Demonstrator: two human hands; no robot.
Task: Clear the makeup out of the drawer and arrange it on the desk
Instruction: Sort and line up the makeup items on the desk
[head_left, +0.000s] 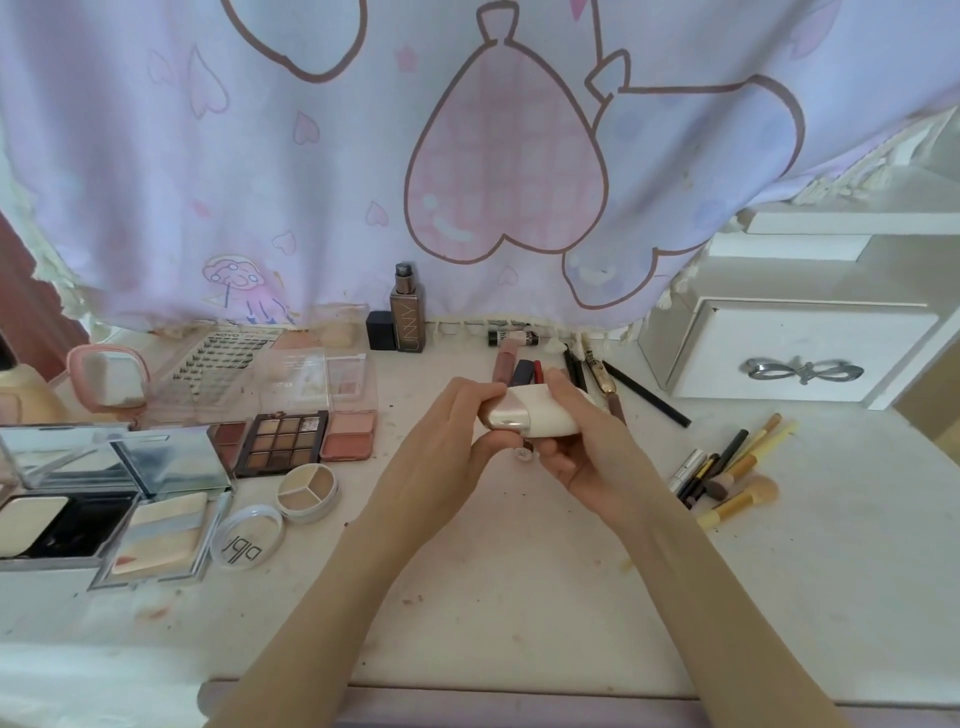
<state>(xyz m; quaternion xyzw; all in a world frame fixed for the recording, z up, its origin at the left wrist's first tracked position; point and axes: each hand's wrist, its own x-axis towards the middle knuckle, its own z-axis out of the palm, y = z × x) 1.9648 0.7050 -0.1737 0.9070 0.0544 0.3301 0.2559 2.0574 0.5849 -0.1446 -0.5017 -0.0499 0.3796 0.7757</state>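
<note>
Your left hand (457, 421) and right hand (582, 441) both grip cream case (535, 415), fingers curled round it; long axis left-right, above tabletop (519, 597); left fingers on probable cap end.

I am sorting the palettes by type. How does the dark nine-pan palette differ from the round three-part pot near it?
The nine-pan palette is rectangular with a dark frame; the round pot is circular with a pale rim. The palette holds nine brown squares, the pot three beige wedges. Both lie open, flat on the desk.
</note>
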